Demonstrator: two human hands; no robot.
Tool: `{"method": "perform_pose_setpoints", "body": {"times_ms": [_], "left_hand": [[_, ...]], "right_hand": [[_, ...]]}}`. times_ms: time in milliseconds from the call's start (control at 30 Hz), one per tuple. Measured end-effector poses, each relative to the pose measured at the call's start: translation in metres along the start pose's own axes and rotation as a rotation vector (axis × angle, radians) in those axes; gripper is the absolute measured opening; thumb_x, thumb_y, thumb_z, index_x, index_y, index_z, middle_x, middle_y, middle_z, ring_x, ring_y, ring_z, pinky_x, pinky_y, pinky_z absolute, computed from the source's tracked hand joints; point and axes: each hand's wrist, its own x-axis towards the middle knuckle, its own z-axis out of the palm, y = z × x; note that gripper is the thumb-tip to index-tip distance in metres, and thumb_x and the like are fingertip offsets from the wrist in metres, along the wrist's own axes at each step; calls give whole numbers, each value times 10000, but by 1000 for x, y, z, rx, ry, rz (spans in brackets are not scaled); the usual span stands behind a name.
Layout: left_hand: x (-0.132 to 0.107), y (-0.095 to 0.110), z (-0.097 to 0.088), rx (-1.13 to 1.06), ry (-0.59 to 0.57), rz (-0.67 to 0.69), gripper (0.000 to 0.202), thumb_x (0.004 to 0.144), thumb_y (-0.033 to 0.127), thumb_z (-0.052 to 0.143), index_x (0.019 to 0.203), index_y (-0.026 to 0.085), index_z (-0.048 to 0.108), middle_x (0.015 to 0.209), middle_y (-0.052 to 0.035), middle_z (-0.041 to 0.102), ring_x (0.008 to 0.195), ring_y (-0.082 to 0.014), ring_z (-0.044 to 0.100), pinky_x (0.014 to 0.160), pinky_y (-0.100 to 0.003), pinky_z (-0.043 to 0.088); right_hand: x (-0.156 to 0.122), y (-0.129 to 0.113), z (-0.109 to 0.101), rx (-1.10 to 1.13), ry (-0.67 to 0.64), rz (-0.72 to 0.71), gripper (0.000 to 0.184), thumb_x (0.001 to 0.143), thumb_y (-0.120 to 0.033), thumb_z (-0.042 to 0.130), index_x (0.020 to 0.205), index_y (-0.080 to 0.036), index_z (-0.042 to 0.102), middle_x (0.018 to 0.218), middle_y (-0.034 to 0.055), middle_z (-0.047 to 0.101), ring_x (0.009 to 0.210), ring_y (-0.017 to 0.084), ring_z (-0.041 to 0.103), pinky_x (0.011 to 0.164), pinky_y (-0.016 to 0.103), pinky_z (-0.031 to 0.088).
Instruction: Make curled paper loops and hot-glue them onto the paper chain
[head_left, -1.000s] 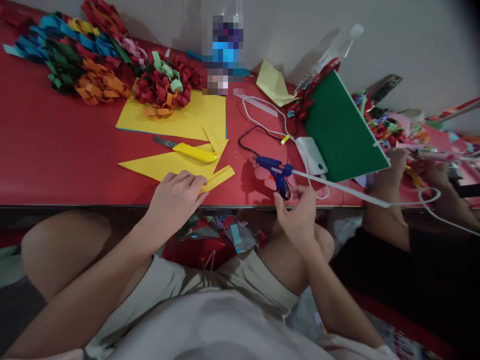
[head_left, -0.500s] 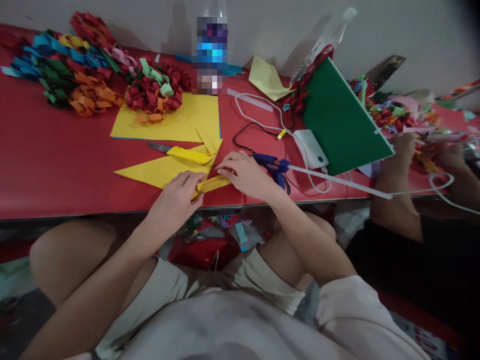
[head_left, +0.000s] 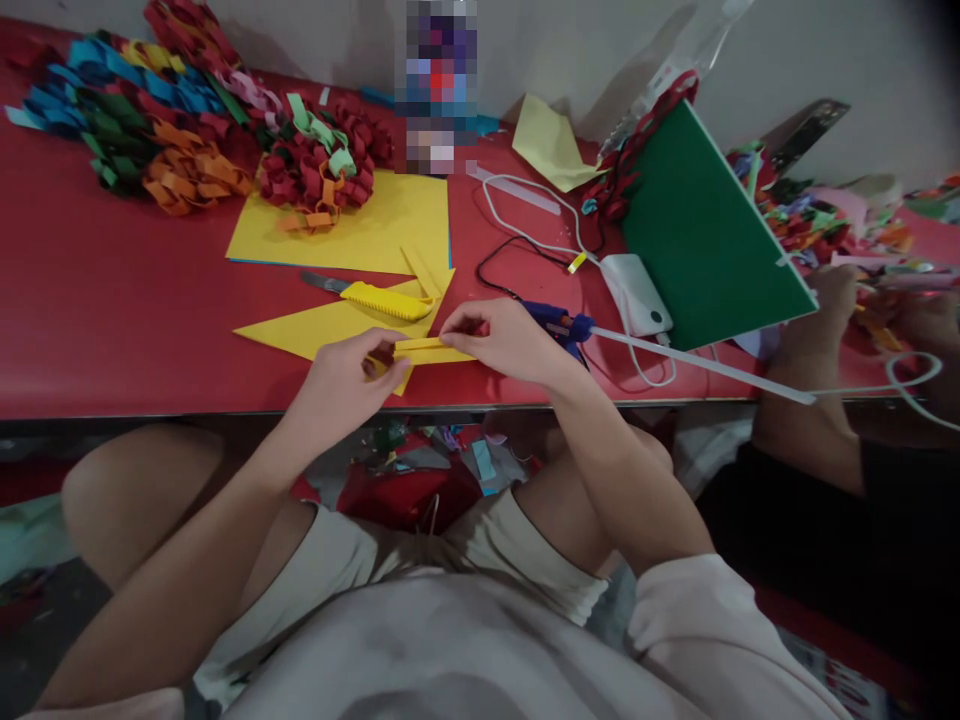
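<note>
My left hand (head_left: 352, 375) and my right hand (head_left: 499, 338) pinch the two ends of a folded yellow paper strip (head_left: 424, 348) just above the red table (head_left: 112, 310) near its front edge. Both hands are closed on the strip. Under it lies a yellow paper triangle (head_left: 322, 325). A yellow utility knife (head_left: 379, 298) rests on that paper just beyond my hands. A blue glue gun (head_left: 559, 322) with a white glue stick lies right behind my right hand.
Piles of coloured paper curls (head_left: 187, 150) and a yellow sheet (head_left: 375, 225) lie at the back left. A white power bank (head_left: 637, 295) with cables and a tilted green board (head_left: 705, 240) sit to the right. Another person's hands (head_left: 832, 300) are at the far right.
My right hand left the glue gun, moved left and took hold of the strip's right end. Both hands have since lifted and levelled the strip.
</note>
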Motion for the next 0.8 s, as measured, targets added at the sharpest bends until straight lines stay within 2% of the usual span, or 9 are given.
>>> {"method": "perform_pose_setpoints", "body": {"times_ms": [67,167,233,300,400,467,533,633,800], "left_hand": [[1,-2,-2,-159,-12,-87,248,913,377,620,1055,186,690,905,-43,755,796,-180,709,752,-270,563],[3,-3,-4,-343,3,-182,221,884,360,661,1011,183,697,859,-49,761,710,-163,712,706,-254,579],[4,-2,-4,-403,45,-211,221,867,341,688,1017,181,712,829,-51,760,678,-153,708,671,-239,576],[6,0,-5,-470,92,-232,250,855,330,709,1050,175,727,820,-55,766,643,-141,697,630,-224,562],[6,2,-7,-611,123,-284,297,825,325,748,1075,164,740,828,-63,778,596,-121,679,572,-202,530],[6,2,-7,-686,119,-320,320,800,327,775,1072,160,747,817,-64,778,589,-120,679,554,-195,517],[6,3,-8,-715,115,-345,339,779,328,792,1069,157,752,805,-64,776,597,-129,687,554,-201,518],[4,4,-8,-727,100,-351,313,766,320,798,1031,158,761,784,-56,769,598,-139,690,554,-216,526],[3,5,-9,-796,54,-339,244,778,282,799,991,166,766,753,-36,757,616,-132,696,554,-199,525]], "right_hand": [[-2,-1,-1,79,15,-6,157,883,-285,679,889,-150,758,838,31,757,760,136,659,705,251,468],[-6,-5,-4,156,9,12,198,896,-319,678,900,-144,772,855,41,765,801,155,674,737,259,496],[-11,-7,-7,202,32,20,288,965,-365,588,978,-148,778,942,52,772,869,165,685,788,269,514],[-18,-6,-8,244,69,0,367,1010,-419,510,1133,-168,749,1075,61,758,915,166,688,816,278,529],[-30,-2,-6,242,118,-113,489,921,-452,675,1355,-233,623,1287,74,686,1036,192,675,870,303,546],[-36,0,-2,190,168,-209,613,835,-415,786,1394,-265,583,1365,81,636,1162,221,635,930,326,543],[-38,1,2,129,224,-290,571,838,-384,788,1366,-274,600,1359,82,632,1237,234,602,983,354,533],[-37,-1,7,64,281,-393,371,894,-337,731,1252,-265,663,1263,73,683,1219,222,625,1041,391,517],[-35,-2,9,16,339,-465,217,911,-283,708,1127,-259,696,1143,58,734,1114,205,687,992,384,557]]}}
